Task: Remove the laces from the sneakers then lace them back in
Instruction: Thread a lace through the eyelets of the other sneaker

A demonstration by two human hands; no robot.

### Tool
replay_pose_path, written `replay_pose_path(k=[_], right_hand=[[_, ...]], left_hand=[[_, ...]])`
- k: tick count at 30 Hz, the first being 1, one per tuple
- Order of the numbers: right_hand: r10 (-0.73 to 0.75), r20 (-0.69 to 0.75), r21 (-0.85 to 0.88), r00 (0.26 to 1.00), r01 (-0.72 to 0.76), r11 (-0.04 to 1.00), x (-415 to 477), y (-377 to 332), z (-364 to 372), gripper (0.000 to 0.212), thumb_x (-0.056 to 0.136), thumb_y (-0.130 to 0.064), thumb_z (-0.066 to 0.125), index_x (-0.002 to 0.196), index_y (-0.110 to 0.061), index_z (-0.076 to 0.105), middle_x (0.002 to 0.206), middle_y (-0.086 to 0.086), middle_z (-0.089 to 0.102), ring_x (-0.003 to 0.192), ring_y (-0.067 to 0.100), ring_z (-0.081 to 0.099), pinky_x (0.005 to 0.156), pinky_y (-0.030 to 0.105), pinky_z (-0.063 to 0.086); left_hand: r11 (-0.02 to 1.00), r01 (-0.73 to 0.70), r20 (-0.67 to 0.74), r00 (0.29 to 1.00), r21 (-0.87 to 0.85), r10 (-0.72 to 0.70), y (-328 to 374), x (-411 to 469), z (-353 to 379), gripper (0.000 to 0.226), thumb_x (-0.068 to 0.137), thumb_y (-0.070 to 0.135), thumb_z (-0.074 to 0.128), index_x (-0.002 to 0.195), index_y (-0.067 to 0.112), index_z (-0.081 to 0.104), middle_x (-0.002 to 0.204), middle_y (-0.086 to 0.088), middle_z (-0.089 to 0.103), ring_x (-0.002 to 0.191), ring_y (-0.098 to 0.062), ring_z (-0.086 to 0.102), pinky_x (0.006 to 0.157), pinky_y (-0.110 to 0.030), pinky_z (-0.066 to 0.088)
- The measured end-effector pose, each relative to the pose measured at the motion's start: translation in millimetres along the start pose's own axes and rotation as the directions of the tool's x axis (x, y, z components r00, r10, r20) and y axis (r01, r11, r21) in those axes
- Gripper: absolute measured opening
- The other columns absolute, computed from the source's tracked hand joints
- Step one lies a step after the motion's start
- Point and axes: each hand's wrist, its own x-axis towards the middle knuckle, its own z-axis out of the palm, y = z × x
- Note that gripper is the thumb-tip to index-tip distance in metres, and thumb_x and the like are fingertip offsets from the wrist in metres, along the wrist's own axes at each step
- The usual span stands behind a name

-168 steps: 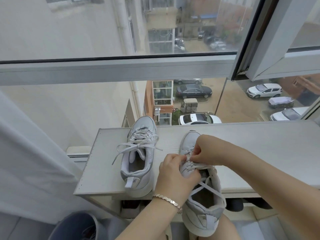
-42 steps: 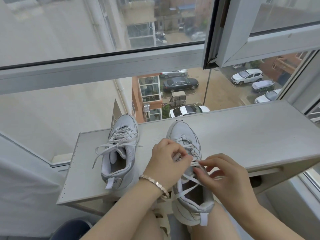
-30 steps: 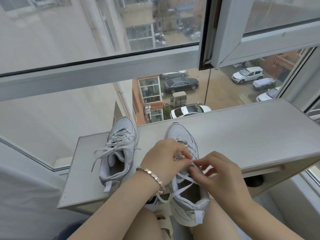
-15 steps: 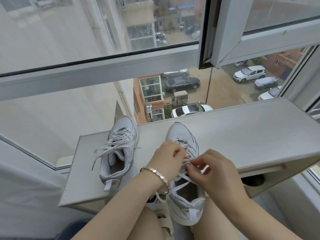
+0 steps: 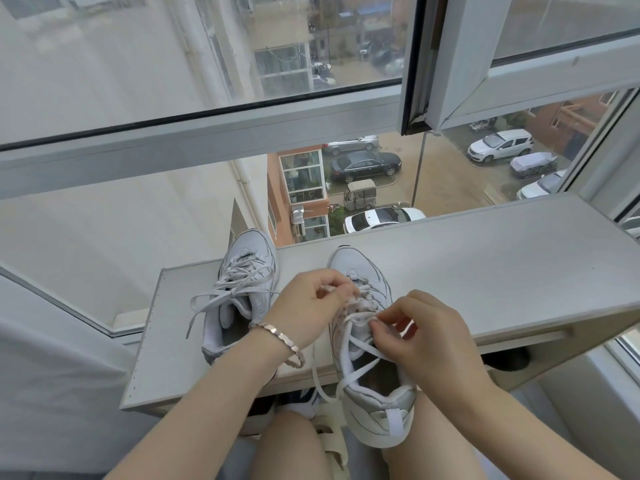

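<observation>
Two white sneakers stand toe-away on a pale wooden shelf (image 5: 485, 271) at a window. The left sneaker (image 5: 242, 292) is laced, its loose lace ends trailing left. The right sneaker (image 5: 367, 358) overhangs the shelf's front edge, its heel above my knees. My left hand (image 5: 308, 310), with a bracelet on the wrist, pinches the lace (image 5: 356, 348) at the upper eyelets. My right hand (image 5: 426, 337) pinches a crossing of the same lace near the tongue. Loose lace ends hang down over the shelf edge.
Window glass and a grey frame (image 5: 207, 136) rise right behind the shelf; an open sash (image 5: 519, 74) hangs at upper right. A white curtain (image 5: 45, 358) fills the left side. Other shoes (image 5: 301, 403) lie under the shelf between my legs.
Over the last second both hands have stayed on the right sneaker's lace, working slightly toward the toe. The view has shifted a little; the left sneaker has not moved.
</observation>
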Motion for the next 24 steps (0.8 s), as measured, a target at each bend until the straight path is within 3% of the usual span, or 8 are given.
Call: replay_pose_path(k=[1, 3, 5, 8, 12, 14, 18, 24], right_hand=[[0.021, 0.016, 0.005, 1.0, -0.021, 1.0, 1.1, -2.0, -1.5, 0.007, 0.075, -0.023, 0.07, 0.073, -0.023, 0.064, 0.071, -0.013, 0.054, 0.075, 0.002, 0.053, 0.061, 0.012, 0.04], [0.091, 0.072, -0.002, 0.993, -0.091, 0.996, 5.3, -6.6, -4.9, 0.013, 0.072, -0.029, 0.067, 0.083, -0.028, 0.06, 0.076, -0.013, 0.055, 0.069, 0.003, 0.055, 0.06, 0.014, 0.04], [0.192, 0.143, -0.021, 0.971, -0.191, 0.981, 12.6, -10.3, -8.8, 0.027, 0.069, -0.034, 0.066, 0.095, -0.03, 0.058, 0.08, -0.013, 0.058, 0.067, 0.003, 0.055, 0.061, 0.019, 0.043], [0.224, 0.176, -0.097, 0.958, -0.21, 0.973, 19.8, -12.8, -12.3, 0.03, 0.073, -0.03, 0.063, 0.102, -0.025, 0.063, 0.084, -0.013, 0.061, 0.072, 0.005, 0.056, 0.065, 0.02, 0.045], [0.145, 0.16, -0.16, 0.976, -0.12, 0.98, 12.8, -9.8, -8.8, 0.038, 0.079, -0.026, 0.059, 0.116, -0.024, 0.059, 0.089, -0.007, 0.058, 0.079, 0.011, 0.053, 0.072, 0.025, 0.044], [0.156, 0.14, -0.103, 0.978, -0.143, 0.984, 9.0, -5.5, -6.4, 0.043, 0.079, -0.019, 0.057, 0.122, -0.024, 0.055, 0.09, -0.007, 0.056, 0.081, 0.013, 0.053, 0.075, 0.028, 0.045], [0.195, 0.088, 0.02, 0.977, -0.197, 0.98, 2.9, -0.6, -2.9, 0.04, 0.08, -0.014, 0.055, 0.118, -0.027, 0.051, 0.088, -0.006, 0.056, 0.081, 0.016, 0.056, 0.077, 0.035, 0.048], [0.185, 0.134, 0.107, 0.974, -0.2, 0.974, 7.5, 1.7, -2.2, 0.027, 0.083, -0.011, 0.051, 0.096, -0.034, 0.049, 0.083, 0.0, 0.058, 0.072, 0.01, 0.055, 0.068, 0.029, 0.048]], left_hand=[[0.997, 0.003, 0.036, 0.999, 0.074, -0.005, 3.2, 1.3, -3.9, 0.009, 0.088, 0.023, 0.057, 0.088, 0.03, 0.063, 0.087, 0.013, 0.061, 0.065, -0.002, 0.049, 0.057, -0.005, 0.037], [0.973, -0.003, 0.128, 0.991, 0.23, -0.027, 5.8, 2.6, -5.5, 0.019, 0.086, 0.029, 0.059, 0.105, 0.031, 0.061, 0.111, 0.015, 0.055, 0.082, -0.002, 0.05, 0.072, -0.011, 0.039], [0.95, 0.008, 0.143, 0.988, 0.313, -0.055, 7.8, 2.5, -2.5, 0.025, 0.086, 0.029, 0.057, 0.11, 0.028, 0.062, 0.121, 0.01, 0.049, 0.092, -0.003, 0.046, 0.08, -0.017, 0.036], [0.95, 0.086, 0.052, 0.993, 0.299, -0.106, 6.4, 1.0, 2.7, 0.023, 0.085, 0.032, 0.057, 0.106, 0.03, 0.064, 0.118, 0.004, 0.051, 0.091, -0.007, 0.049, 0.068, -0.014, 0.037], [0.967, 0.196, 0.036, 0.978, 0.16, -0.205, 3.9, -2.3, 11.3, 0.012, 0.079, 0.038, 0.063, 0.09, 0.038, 0.059, 0.114, 0.001, 0.045, 0.08, -0.013, 0.054, 0.072, -0.026, 0.049], [0.961, 0.201, -0.024, 0.979, 0.19, -0.201, 3.9, -0.9, 17.3, 0.011, 0.08, 0.033, 0.062, 0.089, 0.036, 0.057, 0.114, -0.001, 0.045, 0.077, -0.011, 0.051, 0.069, -0.024, 0.044], [0.958, 0.242, -0.083, 0.969, 0.153, -0.231, 4.4, 1.6, 30.3, 0.011, 0.078, 0.029, 0.059, 0.083, 0.035, 0.051, 0.109, -0.002, 0.039, 0.093, -0.021, 0.051, 0.079, -0.027, 0.042], [0.954, 0.186, -0.001, 0.982, 0.236, -0.191, 3.0, 10.0, 21.7, 0.01, 0.083, 0.027, 0.052, 0.078, 0.036, 0.055, 0.113, -0.011, 0.047, 0.086, -0.026, 0.056, 0.074, -0.026, 0.042]])
